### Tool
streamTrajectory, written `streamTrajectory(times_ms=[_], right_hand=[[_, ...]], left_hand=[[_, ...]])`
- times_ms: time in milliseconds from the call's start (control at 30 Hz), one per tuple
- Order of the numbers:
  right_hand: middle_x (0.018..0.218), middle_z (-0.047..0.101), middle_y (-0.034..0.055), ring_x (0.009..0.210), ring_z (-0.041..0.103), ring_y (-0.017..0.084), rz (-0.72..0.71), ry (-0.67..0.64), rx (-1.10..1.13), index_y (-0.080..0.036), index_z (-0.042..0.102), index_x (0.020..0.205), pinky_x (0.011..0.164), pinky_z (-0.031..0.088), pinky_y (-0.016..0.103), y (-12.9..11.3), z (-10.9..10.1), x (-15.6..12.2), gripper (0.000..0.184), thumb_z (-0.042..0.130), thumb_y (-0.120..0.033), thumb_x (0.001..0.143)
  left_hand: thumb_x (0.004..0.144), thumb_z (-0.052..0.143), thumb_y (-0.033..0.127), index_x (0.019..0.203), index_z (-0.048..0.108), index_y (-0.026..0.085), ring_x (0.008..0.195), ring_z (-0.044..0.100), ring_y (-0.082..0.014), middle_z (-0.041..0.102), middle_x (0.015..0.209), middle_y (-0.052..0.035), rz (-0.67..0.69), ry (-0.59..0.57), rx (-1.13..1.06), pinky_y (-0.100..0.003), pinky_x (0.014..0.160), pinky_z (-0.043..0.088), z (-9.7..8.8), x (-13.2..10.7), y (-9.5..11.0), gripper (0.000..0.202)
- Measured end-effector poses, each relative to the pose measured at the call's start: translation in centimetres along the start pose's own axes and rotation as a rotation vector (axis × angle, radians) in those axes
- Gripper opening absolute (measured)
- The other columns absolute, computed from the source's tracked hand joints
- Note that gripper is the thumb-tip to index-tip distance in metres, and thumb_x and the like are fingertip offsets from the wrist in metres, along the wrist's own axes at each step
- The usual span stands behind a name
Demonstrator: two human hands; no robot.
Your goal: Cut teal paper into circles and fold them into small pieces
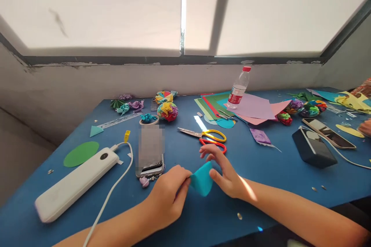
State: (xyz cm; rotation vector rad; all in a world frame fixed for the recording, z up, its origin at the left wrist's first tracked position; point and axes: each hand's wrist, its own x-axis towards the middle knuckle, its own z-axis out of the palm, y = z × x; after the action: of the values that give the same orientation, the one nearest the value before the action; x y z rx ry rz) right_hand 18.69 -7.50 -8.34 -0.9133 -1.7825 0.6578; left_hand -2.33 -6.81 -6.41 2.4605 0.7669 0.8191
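Between thumb and fingers, my left hand (171,191) pinches one corner of a folded piece of turquoise paper (203,179), held just over the blue table (220,220). My right hand (222,171) is at the paper's other side, fingers apart and curved, the thumb close to its edge; whether the thumb touches it I cannot tell. Scissors (203,135) with one yellow and one red handle lie beyond my right hand, blades pointing left. A phone (150,150), partly blurred, lies beyond my left hand, with a pink charm (144,181) at its near end.
A white power bank (77,185) with a cable and a green paper oval (81,153) lie left. Crumpled paper balls (168,111), coloured sheets (257,106) and a water bottle (238,88) stand toward the wall. Right are a black box-shaped device (314,148), a phone (329,133) and another person's hand (365,127).
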Motion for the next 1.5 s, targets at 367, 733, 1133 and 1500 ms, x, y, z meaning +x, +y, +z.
streamTrajectory(times_ms=[367, 733, 1133, 1500], right_hand=[[0.099, 0.06, 0.0106, 0.092, 0.056, 0.023, -0.435, 0.044, -0.639, -0.017, 0.05, 0.111, 0.08, 0.044, 0.038, -0.7, -0.4, -0.2, 0.039, 0.066, -0.032, 0.078], [0.127, 0.054, 0.0149, 0.121, 0.047, 0.031, -0.433, 0.084, -0.92, -0.02, 0.05, 0.117, 0.1, 0.028, 0.047, -1.4, -1.0, 0.2, 0.037, 0.058, -0.035, 0.084], [0.113, 0.066, 0.0076, 0.119, 0.051, 0.029, -0.369, 0.106, -0.949, -0.019, 0.058, 0.101, 0.106, 0.019, 0.047, -1.0, -0.7, 0.2, 0.02, 0.058, -0.031, 0.086], [0.094, 0.072, 0.0043, 0.105, 0.061, 0.021, -0.26, -0.127, -0.608, -0.019, 0.061, 0.103, 0.104, 0.029, 0.046, -0.9, -0.4, 0.0, 0.017, 0.052, -0.018, 0.088]], left_hand=[[0.082, 0.055, 0.004, 0.106, 0.059, 0.008, 0.075, 0.056, -0.0193, 0.065, 0.085, -0.0107, 0.341, 0.242, 0.4, -0.033, 0.065, 0.05, 0.9, 0.1, -1.1, 0.025], [0.081, 0.053, 0.004, 0.115, 0.056, 0.015, 0.077, 0.055, -0.0178, 0.061, 0.089, -0.0092, 0.281, 0.238, 0.413, -0.032, 0.067, 0.049, 1.1, -0.2, -1.1, 0.035], [0.084, 0.048, 0.004, 0.107, 0.061, 0.015, 0.086, 0.054, -0.0194, 0.059, 0.092, -0.0102, 0.27, 0.239, 0.467, -0.034, 0.074, 0.052, 0.9, 0.4, -1.2, 0.028], [0.086, 0.049, 0.007, 0.103, 0.064, 0.017, 0.109, 0.054, -0.0226, 0.064, 0.108, -0.0106, 0.195, 0.199, 0.286, -0.04, 0.092, 0.05, 1.3, 0.5, -2.0, 0.025]])
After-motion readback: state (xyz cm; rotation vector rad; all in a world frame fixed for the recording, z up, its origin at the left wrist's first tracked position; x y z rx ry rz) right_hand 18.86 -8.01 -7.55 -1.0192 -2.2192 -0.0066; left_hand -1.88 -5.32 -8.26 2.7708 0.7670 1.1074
